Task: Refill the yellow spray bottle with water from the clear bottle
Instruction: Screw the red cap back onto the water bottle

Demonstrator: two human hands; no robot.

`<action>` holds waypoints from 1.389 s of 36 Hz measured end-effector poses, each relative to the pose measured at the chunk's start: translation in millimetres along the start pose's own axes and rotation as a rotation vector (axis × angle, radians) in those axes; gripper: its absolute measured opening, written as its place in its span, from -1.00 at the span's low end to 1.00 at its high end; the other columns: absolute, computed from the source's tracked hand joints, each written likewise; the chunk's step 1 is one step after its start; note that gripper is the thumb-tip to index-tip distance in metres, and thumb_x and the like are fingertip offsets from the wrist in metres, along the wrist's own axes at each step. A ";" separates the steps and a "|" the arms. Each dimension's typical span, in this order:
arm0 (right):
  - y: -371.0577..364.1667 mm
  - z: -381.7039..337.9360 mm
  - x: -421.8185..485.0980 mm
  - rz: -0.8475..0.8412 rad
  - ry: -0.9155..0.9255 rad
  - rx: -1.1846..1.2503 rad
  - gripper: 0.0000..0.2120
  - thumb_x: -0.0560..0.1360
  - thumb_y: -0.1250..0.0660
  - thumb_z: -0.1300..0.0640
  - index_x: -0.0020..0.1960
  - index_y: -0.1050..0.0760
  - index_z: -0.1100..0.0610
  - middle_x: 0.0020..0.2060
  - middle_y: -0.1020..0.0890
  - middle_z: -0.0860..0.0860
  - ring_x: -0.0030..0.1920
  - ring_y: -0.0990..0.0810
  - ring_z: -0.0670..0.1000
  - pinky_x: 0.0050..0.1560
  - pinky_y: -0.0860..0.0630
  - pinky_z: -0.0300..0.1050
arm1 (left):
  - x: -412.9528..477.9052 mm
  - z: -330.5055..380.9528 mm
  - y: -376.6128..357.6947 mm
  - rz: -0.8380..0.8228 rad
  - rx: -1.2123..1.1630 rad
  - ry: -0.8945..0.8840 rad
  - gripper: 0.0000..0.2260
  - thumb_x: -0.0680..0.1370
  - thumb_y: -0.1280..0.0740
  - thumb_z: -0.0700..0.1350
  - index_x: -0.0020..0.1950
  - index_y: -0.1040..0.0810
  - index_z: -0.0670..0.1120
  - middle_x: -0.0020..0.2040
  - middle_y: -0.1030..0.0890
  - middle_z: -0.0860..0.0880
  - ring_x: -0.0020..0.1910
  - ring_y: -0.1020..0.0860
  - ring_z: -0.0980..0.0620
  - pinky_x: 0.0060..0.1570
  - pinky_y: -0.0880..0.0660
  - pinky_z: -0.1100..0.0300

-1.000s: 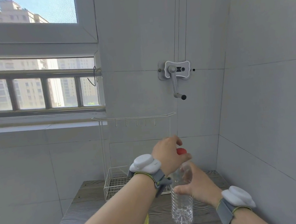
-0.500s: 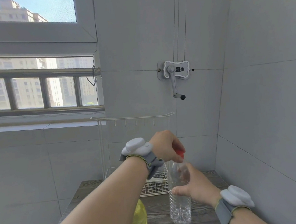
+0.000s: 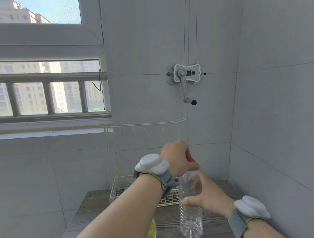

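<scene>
The clear bottle (image 3: 191, 222) stands upright on the wooden table (image 3: 216, 234), with water in its lower part. My right hand (image 3: 208, 194) wraps its upper body from the right. My left hand (image 3: 177, 158) is closed from above over the red cap (image 3: 191, 160) at the bottle's top; only a sliver of the cap shows. The yellow spray bottle (image 3: 150, 237) stands to the left of the clear bottle, mostly hidden behind my left forearm; its head is out of sight.
A white wire rack (image 3: 120, 184) with a hook rail (image 3: 141, 124) stands at the table's back, close behind the bottles. Tiled walls close in at the back and right. A hand crank (image 3: 185, 83) is mounted on the wall above. A window is at left.
My left hand has shifted and turned on the red cap while my right hand keeps the clear bottle still. The view has tilted slightly, so more of the yellow bottle shows.
</scene>
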State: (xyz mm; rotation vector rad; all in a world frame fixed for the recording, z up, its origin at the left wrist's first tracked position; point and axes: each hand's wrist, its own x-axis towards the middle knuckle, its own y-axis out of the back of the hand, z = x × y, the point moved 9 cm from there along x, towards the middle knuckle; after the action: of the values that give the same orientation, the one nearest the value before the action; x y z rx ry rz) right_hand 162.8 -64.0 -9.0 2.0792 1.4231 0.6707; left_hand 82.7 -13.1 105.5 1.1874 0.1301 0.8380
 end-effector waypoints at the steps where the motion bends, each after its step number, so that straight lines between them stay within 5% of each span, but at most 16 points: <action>1: -0.6 0.7 0.1 -0.001 0.002 -0.001 -0.42 0.26 -0.57 -0.03 0.14 -0.32 -0.03 0.02 -0.52 -0.06 0.04 -0.51 -0.11 -0.07 -0.41 -0.21 | 1.0 -0.7 -0.6 -0.015 -0.012 -0.008 -0.74 0.41 -0.54 0.05 -0.06 -0.72 -0.11 -0.09 -0.71 -0.03 -0.08 -0.64 -0.01 0.01 -0.60 0.08; 6: -1.8 3.9 1.6 -0.001 0.005 0.002 -0.42 0.26 -0.57 -0.05 0.13 -0.33 -0.05 0.04 -0.52 -0.07 0.08 -0.52 -0.10 0.03 -0.44 -0.16 | 4.8 -4.6 -2.0 -0.095 -0.063 -0.046 -0.78 0.41 -0.55 -0.06 0.03 -0.73 -0.05 -0.04 -0.73 0.02 -0.11 -0.62 0.14 0.08 -0.57 0.21; 11: -4.0 5.8 3.2 -0.019 0.003 0.011 -0.41 0.23 -0.58 -0.05 0.12 -0.33 -0.05 0.05 -0.52 -0.07 0.10 -0.52 -0.09 0.09 -0.47 -0.12 | 6.3 -5.5 -5.5 -0.189 -0.113 -0.076 -0.73 0.43 -0.54 -0.15 0.13 -0.71 -0.03 -0.01 -0.73 0.03 -0.27 -0.54 0.36 -0.16 -0.41 0.61; 21: -7.5 5.6 2.3 -0.060 -0.006 0.031 -0.42 0.27 -0.57 -0.02 0.15 -0.33 -0.02 0.07 -0.51 -0.04 0.13 -0.50 -0.07 0.03 -0.42 -0.18 | 5.5 -4.8 -7.4 -0.290 -0.124 -0.116 -0.66 0.46 -0.51 -0.22 0.21 -0.67 0.03 0.03 -0.72 0.01 -0.33 -0.51 0.48 -0.17 -0.37 0.66; 25: -7.8 5.8 2.1 -0.070 -0.015 0.039 -0.41 0.26 -0.58 -0.02 0.15 -0.33 -0.03 0.07 -0.51 -0.06 0.14 -0.50 -0.07 0.09 -0.43 -0.16 | 4.1 -4.4 -4.1 -0.264 -0.095 -0.125 -0.67 0.47 -0.51 -0.20 0.22 -0.67 0.03 0.08 -0.71 0.00 -0.24 -0.54 0.35 -0.19 -0.35 0.69; 27: -7.8 5.6 1.3 -0.071 -0.020 0.044 -0.42 0.26 -0.58 -0.01 0.15 -0.33 -0.03 0.07 -0.51 -0.06 0.15 -0.50 -0.07 0.11 -0.43 -0.14 | 2.7 -5.3 -3.7 -0.237 -0.096 -0.124 -0.63 0.47 -0.51 -0.18 0.26 -0.64 0.01 0.11 -0.70 -0.01 -0.15 -0.57 0.29 -0.11 -0.36 0.67; 31: -4.6 6.3 -0.1 -0.056 -0.036 0.036 -0.39 0.24 -0.59 -0.03 0.15 -0.32 -0.02 0.06 -0.51 -0.05 0.13 -0.51 -0.06 0.13 -0.45 -0.11 | -1.7 -5.7 -5.3 -0.174 -0.067 -0.119 -0.48 0.48 -0.50 -0.11 0.43 -0.49 0.04 0.20 -0.66 0.00 0.07 -0.56 0.13 0.23 -0.44 0.27; 36: 1.1 5.2 -5.8 0.017 -0.059 0.026 -0.33 0.26 -0.59 -0.02 0.22 -0.30 0.02 0.01 -0.51 -0.07 0.05 -0.50 -0.08 0.00 -0.40 -0.18 | -14.2 -25.8 8.0 -0.078 -0.025 -0.046 -0.35 0.46 -0.51 -0.02 0.51 -0.36 0.04 0.48 -0.42 0.05 0.46 -0.36 0.03 0.45 -0.28 0.10; 43: 2.4 5.2 -10.3 0.133 -0.098 0.010 -0.12 0.23 -0.61 -0.03 0.40 -0.22 0.11 0.07 -0.53 0.00 0.06 -0.52 -0.01 0.01 -0.40 -0.15 | -54.7 -91.5 32.2 0.037 -0.052 0.185 -0.39 0.51 -0.44 0.10 0.51 -0.33 0.03 0.45 -0.42 -0.02 0.41 -0.40 -0.01 0.34 -0.36 0.11; 50: 3.7 5.0 -19.6 0.255 -0.103 0.039 -0.14 0.26 -0.60 0.01 0.40 -0.23 0.17 0.23 -0.53 0.10 0.22 -0.52 0.11 0.14 -0.41 -0.09 | -106.0 -142.6 7.1 -0.016 -0.123 0.399 -0.13 0.39 -0.49 0.25 0.56 -0.19 -0.01 0.47 -0.37 -0.04 0.42 -0.39 -0.02 0.36 -0.39 0.11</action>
State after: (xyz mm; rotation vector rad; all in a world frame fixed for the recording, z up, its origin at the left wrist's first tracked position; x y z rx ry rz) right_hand 162.2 -84.3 -12.3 2.3152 1.1341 0.6276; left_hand -67.0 29.3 19.3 0.8916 0.4078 1.0466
